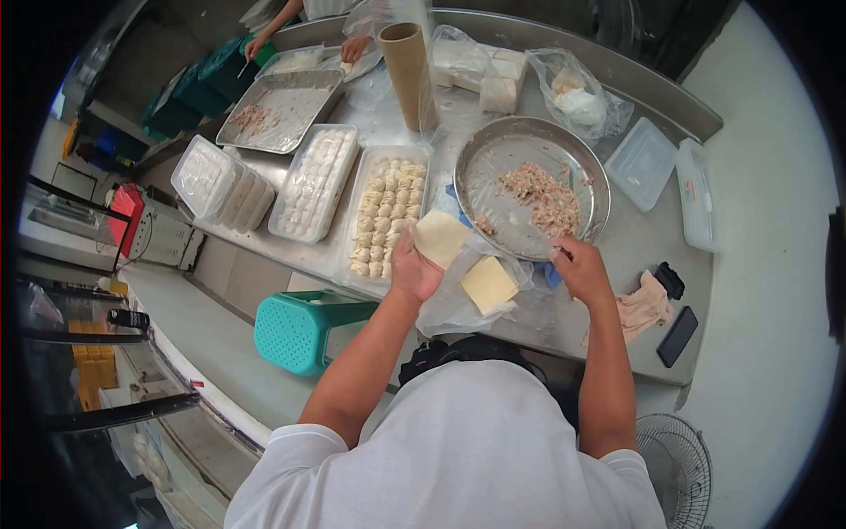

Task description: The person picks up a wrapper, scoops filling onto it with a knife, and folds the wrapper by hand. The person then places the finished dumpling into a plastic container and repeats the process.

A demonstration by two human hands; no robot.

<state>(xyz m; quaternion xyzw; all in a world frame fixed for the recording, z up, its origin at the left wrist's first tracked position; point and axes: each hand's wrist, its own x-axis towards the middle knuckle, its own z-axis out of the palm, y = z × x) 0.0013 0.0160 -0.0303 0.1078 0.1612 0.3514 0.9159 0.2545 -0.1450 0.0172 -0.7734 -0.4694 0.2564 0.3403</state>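
Note:
My left hand (414, 267) holds a square yellow wrapper (441, 236) between the tray of dumplings and the stack of wrappers. A stack of yellow wrappers (488, 285) lies on clear plastic just right of it. My right hand (577, 264) is at the near rim of a round metal pan (467, 167), its fingers closed on something too small to make out. Pinkish minced filling (548, 198) is heaped in the pan. Rows of shaped dumplings (386, 207) fill a plastic tray left of the pan.
Other containers (315, 183) and a metal tray (300, 101) stand left, where a co-worker's hands (355, 48) are visible. A cardboard roll (410, 79) stands behind. Plastic lids (641, 163), a cloth (645, 306) and a phone (678, 336) are right; a green stool (295, 333) is below.

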